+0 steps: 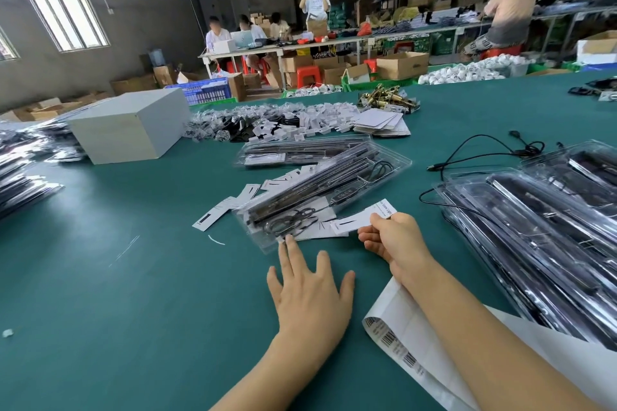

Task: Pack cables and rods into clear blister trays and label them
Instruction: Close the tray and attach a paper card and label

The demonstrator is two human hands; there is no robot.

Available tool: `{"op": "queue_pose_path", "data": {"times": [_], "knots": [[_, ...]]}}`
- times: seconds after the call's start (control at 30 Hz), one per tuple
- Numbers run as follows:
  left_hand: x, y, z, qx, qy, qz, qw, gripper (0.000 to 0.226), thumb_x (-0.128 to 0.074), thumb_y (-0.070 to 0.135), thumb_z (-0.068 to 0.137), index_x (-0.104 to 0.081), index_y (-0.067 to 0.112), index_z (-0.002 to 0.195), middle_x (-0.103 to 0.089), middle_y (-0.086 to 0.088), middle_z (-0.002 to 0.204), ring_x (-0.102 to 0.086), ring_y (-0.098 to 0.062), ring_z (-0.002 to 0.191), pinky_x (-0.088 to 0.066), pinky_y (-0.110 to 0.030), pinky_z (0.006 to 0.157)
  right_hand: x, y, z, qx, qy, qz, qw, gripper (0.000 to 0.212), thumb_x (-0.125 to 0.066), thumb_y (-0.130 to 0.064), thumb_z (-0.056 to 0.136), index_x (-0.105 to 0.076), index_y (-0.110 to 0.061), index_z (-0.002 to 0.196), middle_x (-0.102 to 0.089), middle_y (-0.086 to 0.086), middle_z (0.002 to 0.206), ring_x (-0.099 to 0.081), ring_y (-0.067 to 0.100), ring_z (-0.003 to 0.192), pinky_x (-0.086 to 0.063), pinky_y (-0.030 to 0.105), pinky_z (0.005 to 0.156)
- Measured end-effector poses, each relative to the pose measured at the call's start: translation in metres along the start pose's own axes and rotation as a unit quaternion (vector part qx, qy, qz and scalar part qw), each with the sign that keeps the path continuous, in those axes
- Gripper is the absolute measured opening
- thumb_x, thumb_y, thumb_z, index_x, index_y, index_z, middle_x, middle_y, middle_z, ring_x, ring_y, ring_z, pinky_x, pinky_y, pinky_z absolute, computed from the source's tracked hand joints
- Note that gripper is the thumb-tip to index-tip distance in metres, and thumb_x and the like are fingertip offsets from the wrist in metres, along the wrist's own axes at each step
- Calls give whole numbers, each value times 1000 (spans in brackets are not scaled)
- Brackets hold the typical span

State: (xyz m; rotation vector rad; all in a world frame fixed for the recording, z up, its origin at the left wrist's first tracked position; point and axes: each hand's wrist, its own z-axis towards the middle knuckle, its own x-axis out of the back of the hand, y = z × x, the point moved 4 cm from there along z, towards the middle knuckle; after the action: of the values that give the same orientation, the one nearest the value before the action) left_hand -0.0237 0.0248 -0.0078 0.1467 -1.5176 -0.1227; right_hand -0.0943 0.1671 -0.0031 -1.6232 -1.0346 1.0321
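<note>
Fingers of the right hand pinch a white label at centre frame, its free end lying over the near corner of the blister tray just left of that grip. The left hand lies flat and open on the green worktop, fingertips touching the tray's near edge. Label backing sheet sits under the right forearm.
</note>
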Motion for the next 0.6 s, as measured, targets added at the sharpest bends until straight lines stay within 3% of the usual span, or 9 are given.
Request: {"op": "queue_pose_path", "data": {"times": [0.13, 0.27, 0.4, 0.43, 0.53, 0.6], "knots": [[4, -9, 4, 36, -13, -5, 999, 67, -26, 70, 90, -33, 21, 134, 5, -21, 158, 8, -33, 146, -6, -51, 113, 0, 0, 1, 2, 0, 3, 1000, 12, -46, -8, 99, -50, 3, 95, -62, 12, 70, -58, 5, 40, -46, 16, 39], [11, -24, 13, 87, 40, 19, 995, 67, -26, 65, 93, -36, 11, 132, -14, -20, 157, -5, -35, 146, -15, -48, 109, 1, 1, 1, 0, 1, 12, 1000, 12, -46, -8, 99, -50, 2, 94, -63, 13, 70, -59, 5, 40, -46, 16, 39], [8, -34, 19, 99, 32, -1, 995, 78, -25, 61, 95, -16, 5, 147, -11, -12, 155, -4, -26, 147, -12, -50, 112, 2, 0, 2, 3, 3, 12, 1000, 13, -46, -8, 99, -51, 3, 94, -62, 13, 70, -58, 5, 40, -46, 16, 39], [7, -35, 20, 100, 36, -14, 994, 74, -27, 59, 95, -19, 6, 146, -15, -12, 152, -9, -25, 145, -12, -49, 112, 2, 0, 2, 3, 4, 13, 1000, 13, -46, -8, 99, -51, 3, 93, -62, 13, 70, -58, 5, 40, -46, 16, 39], [25, -44, 25, 91, 157, -64, 981, 36, -43, 28, 96, -42, 14, 129, -33, -11, 133, -39, -27, 116, -23, -40, 95, 2, 1, 2, 1, 7, 11, 1000, 12, -47, -8, 99, -51, 2, 92, -63, 13, 71, -59, 5, 41, -47, 17, 39], [38, -61, 32, 104, 208, -74, 970, 47, -49, 6, 89, -44, 18, 134, -32, -11, 133, -40, -31, 109, -24, -39, 91, 2, 1, 2, -1, 9, 11, 1000, 13, -47, -8, 99, -51, 2, 92, -64, 13, 71, -59, 6, 41, -47, 17, 39]]}}
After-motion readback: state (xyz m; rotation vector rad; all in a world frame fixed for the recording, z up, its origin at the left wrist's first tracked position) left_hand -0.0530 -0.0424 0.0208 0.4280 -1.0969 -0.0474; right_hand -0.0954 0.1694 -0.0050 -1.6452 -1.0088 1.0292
